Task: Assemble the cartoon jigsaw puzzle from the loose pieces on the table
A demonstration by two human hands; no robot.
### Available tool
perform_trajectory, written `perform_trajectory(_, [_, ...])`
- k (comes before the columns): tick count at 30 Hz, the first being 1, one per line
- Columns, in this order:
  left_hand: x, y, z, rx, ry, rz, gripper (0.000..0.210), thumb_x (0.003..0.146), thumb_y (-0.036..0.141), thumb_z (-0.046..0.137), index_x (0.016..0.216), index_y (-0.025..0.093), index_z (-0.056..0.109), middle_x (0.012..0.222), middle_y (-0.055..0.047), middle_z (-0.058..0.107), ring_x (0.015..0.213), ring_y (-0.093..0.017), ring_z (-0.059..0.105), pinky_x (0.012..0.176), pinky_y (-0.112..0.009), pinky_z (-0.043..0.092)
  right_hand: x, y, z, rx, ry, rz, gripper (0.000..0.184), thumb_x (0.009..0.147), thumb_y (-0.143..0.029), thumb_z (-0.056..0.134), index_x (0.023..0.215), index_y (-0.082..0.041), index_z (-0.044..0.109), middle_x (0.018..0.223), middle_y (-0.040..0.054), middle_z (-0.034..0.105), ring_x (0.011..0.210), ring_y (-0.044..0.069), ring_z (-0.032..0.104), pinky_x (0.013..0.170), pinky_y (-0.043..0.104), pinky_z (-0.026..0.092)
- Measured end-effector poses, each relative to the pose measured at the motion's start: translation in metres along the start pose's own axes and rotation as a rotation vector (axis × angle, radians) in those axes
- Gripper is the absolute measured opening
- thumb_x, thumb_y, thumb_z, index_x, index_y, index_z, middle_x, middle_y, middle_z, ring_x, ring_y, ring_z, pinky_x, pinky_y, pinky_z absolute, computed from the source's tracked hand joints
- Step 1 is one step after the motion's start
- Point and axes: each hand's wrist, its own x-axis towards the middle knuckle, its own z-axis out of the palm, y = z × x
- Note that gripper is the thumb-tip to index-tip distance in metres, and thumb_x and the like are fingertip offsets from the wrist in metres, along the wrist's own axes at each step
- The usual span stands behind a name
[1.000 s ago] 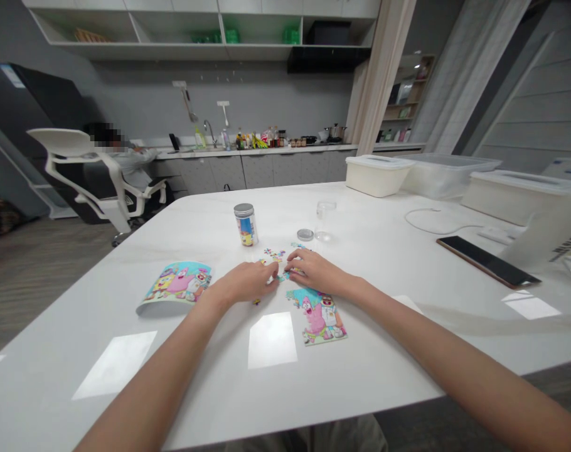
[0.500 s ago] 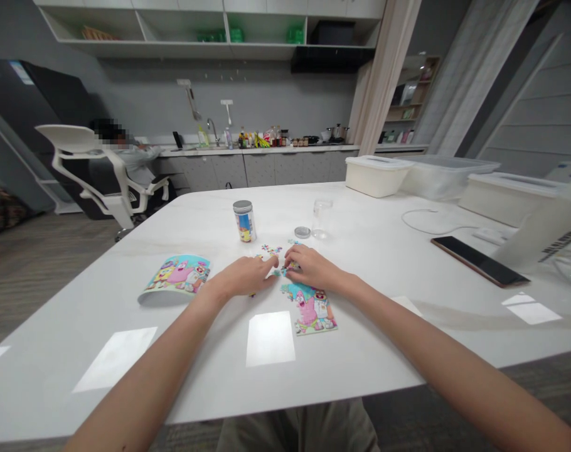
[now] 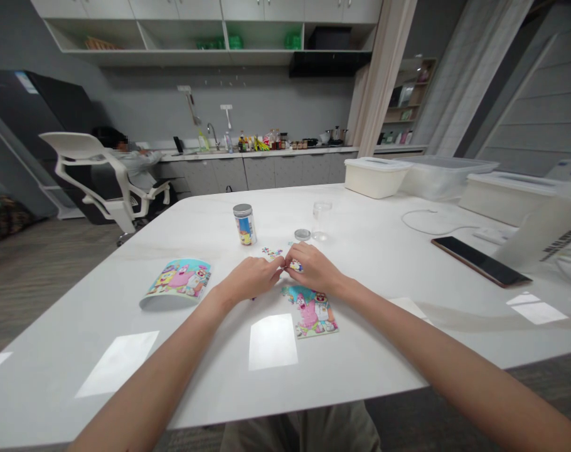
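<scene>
My left hand (image 3: 253, 277) and my right hand (image 3: 312, 266) meet at the fingertips above the table, both closed in a pinch. A small puzzle piece seems to be between them, mostly hidden by the fingers. Colourful loose puzzle pieces (image 3: 271, 252) lie just beyond, and more pieces (image 3: 296, 266) show under my right palm. Nearer to me is a partly joined jigsaw puzzle (image 3: 314, 312) with a pink cartoon figure, its left edge uneven. Left of my hands, a curled picture sheet (image 3: 179, 279) shows similar cartoon figures.
A lidded picture jar (image 3: 245, 225), a clear jar (image 3: 322, 221) and a round metal lid (image 3: 302, 234) stand beyond my hands. At right are a phone (image 3: 480, 261), a cable and storage boxes (image 3: 377, 178). A person sits by a white chair (image 3: 90, 169) at far left.
My left hand has moved slightly right, and its fingertips now meet those of my right hand. The gap between the hands has closed. The view has tilted slightly upward.
</scene>
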Motion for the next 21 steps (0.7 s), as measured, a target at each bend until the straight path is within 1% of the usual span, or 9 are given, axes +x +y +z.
perform_trajectory(5, [0.0008, 0.0007, -0.0015, 0.020, 0.064, -0.046, 0.028, 0.097, 0.029, 0.033, 0.110, 0.016, 0.054, 0.070, -0.009, 0.067, 0.070, -0.025, 0.068, 0.062, -0.032, 0.045, 0.0005, -0.0046, -0.0009, 0.022, 0.059, -0.001, 0.012, 0.081, -0.010, 0.053, 0.083, -0.021, 0.049, 0.084, 0.0045, 0.059, 0.082, 0.021, 0.051, 0.075, 0.034, 0.040])
perform_trajectory(9, [0.0004, 0.0030, -0.0038, 0.043, 0.093, -0.045, 0.029, 0.097, 0.027, 0.031, 0.107, 0.014, 0.055, 0.066, -0.010, 0.066, 0.065, -0.027, 0.068, 0.057, -0.032, 0.043, 0.0002, -0.0043, 0.0008, 0.021, 0.060, 0.016, 0.012, 0.080, -0.010, 0.051, 0.082, -0.021, 0.048, 0.082, 0.0040, 0.058, 0.080, 0.020, 0.050, 0.074, 0.034, 0.039])
perform_trajectory(13, [0.0002, 0.0042, -0.0048, 0.058, 0.129, -0.045, 0.030, 0.097, 0.028, 0.030, 0.107, 0.014, 0.054, 0.060, -0.008, 0.064, 0.061, -0.027, 0.067, 0.054, -0.031, 0.041, 0.0000, -0.0037, 0.0028, 0.010, 0.065, 0.026, 0.011, 0.080, -0.010, 0.051, 0.082, -0.021, 0.050, 0.082, 0.0044, 0.057, 0.080, 0.020, 0.050, 0.075, 0.034, 0.040])
perform_trajectory(21, [0.0019, 0.0041, 0.0022, 0.072, 0.140, -0.002, 0.033, 0.098, 0.031, 0.027, 0.110, 0.014, 0.053, 0.058, -0.006, 0.064, 0.060, -0.024, 0.067, 0.054, -0.029, 0.040, 0.0010, -0.0049, 0.0022, -0.015, -0.002, 0.023, 0.011, 0.080, -0.009, 0.054, 0.079, -0.019, 0.055, 0.085, 0.0063, 0.058, 0.084, 0.021, 0.050, 0.078, 0.035, 0.043])
